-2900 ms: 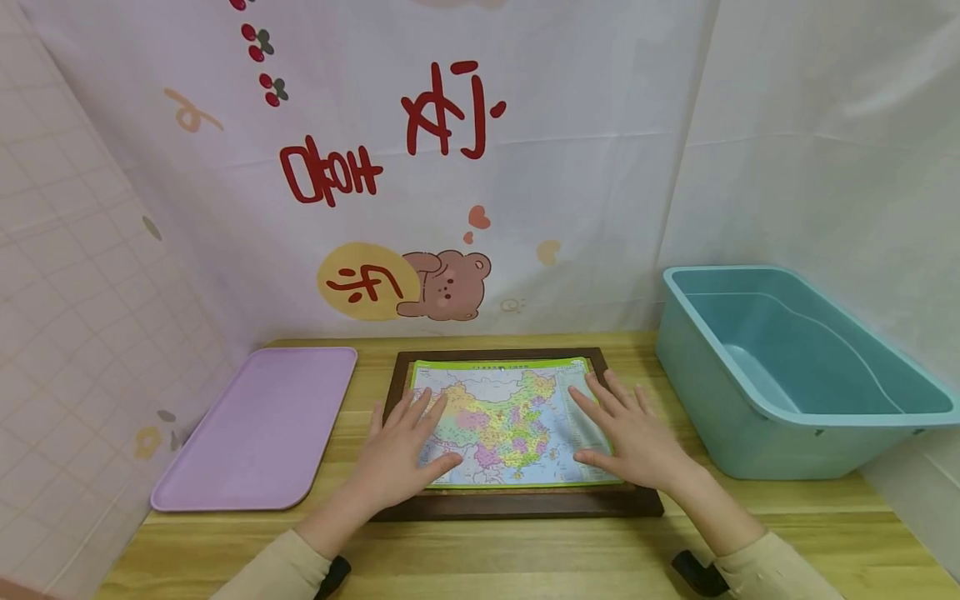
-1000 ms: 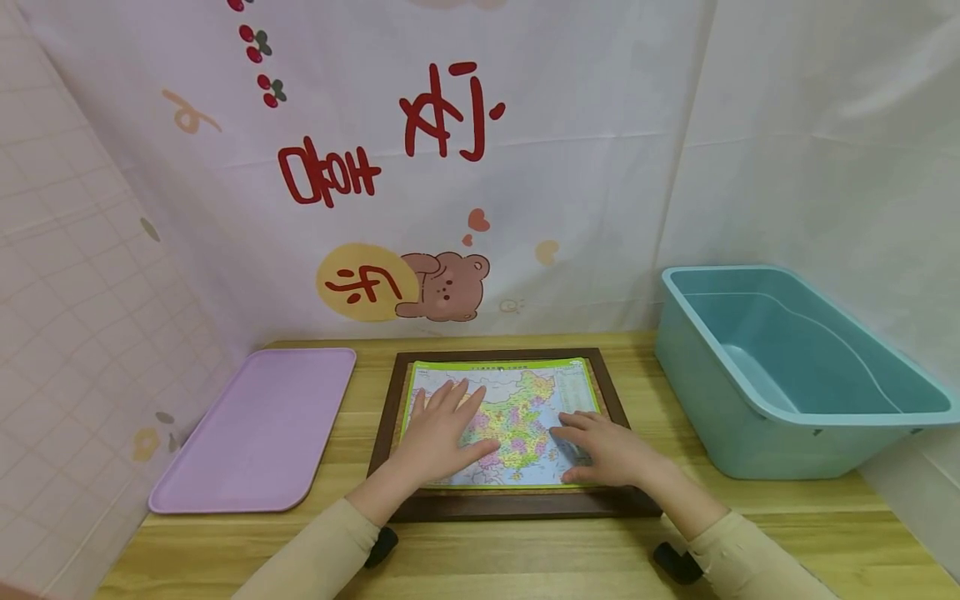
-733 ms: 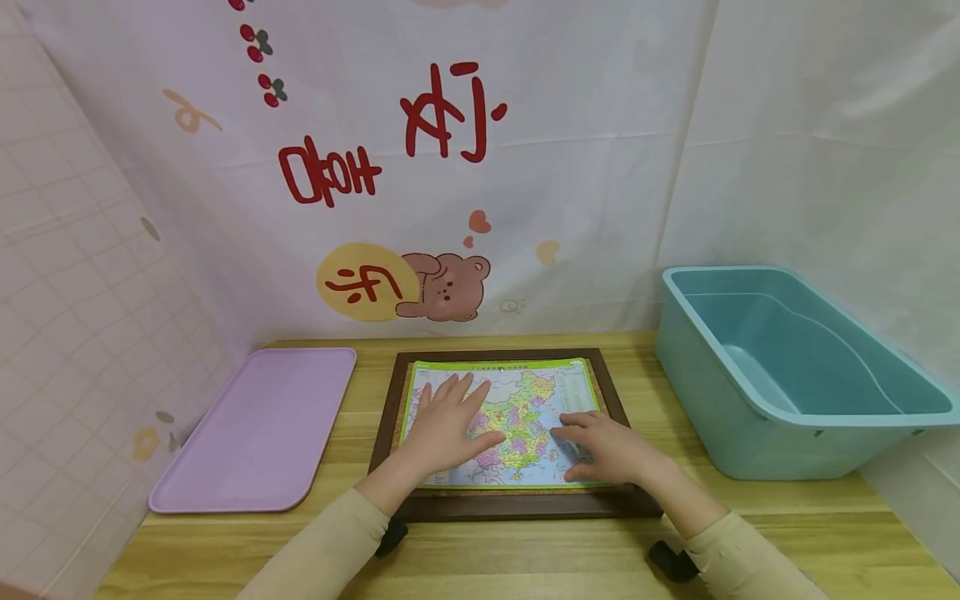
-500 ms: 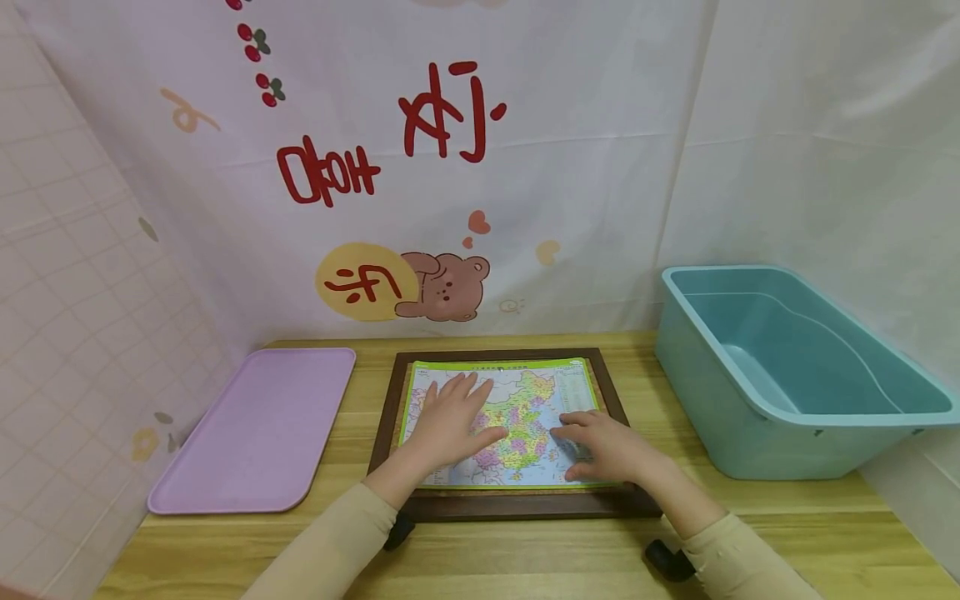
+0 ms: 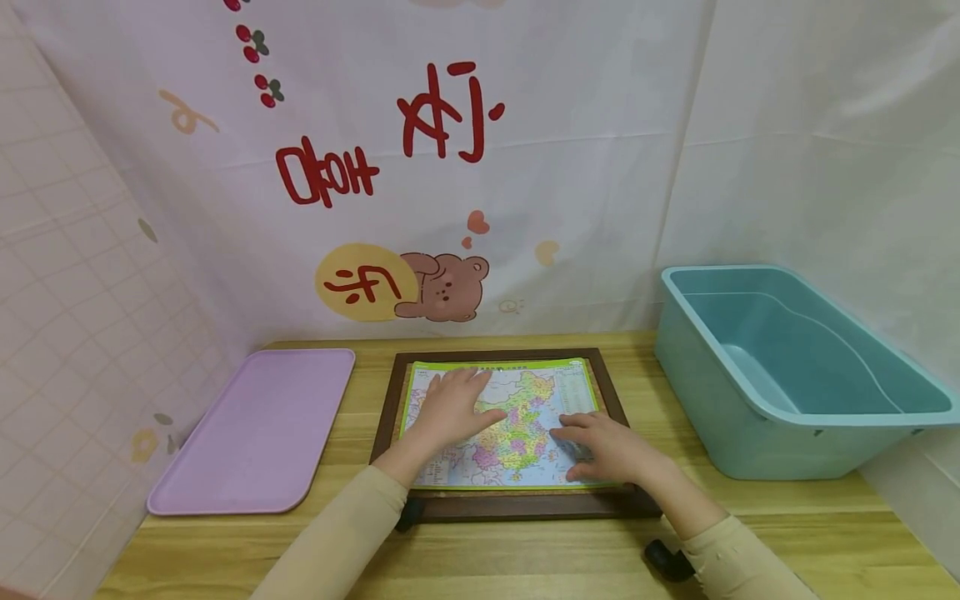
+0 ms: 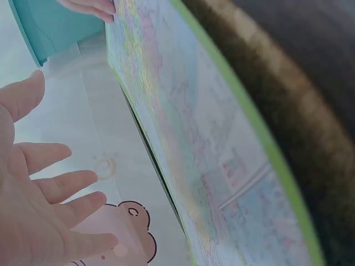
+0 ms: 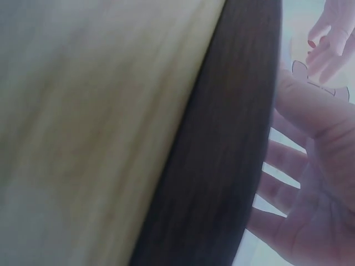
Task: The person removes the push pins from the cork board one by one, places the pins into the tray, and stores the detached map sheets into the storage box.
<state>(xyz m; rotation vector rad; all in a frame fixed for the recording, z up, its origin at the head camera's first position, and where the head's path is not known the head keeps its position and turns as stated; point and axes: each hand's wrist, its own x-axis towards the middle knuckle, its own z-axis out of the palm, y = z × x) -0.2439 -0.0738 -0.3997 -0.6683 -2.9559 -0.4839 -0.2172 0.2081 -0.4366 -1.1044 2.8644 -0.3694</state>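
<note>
A map sheet (image 5: 517,433) with a green border lies on a cork board with a dark brown frame (image 5: 525,505). My left hand (image 5: 450,410) hovers over the map's left half, fingers spread and holding nothing; in the left wrist view a gap shows between the hand (image 6: 44,205) and the sheet. My right hand (image 5: 611,448) rests its fingertips on the map's right part, fingers slightly bent. In the right wrist view this hand (image 7: 316,183) is partly hidden behind the frame's dark edge (image 7: 216,133).
A flat lilac tray (image 5: 258,433) lies on the wooden table (image 5: 525,558) to the left. On the right stands a deep blue-green plastic tub (image 5: 765,442). Behind everything hangs a white cloth (image 5: 585,167) printed with a bear and red characters.
Both hands were spread wide near the map's sides. The right hand has come down and inward onto the sheet; the left has moved right, then farther up the map. Map and frame look unmoved.
</note>
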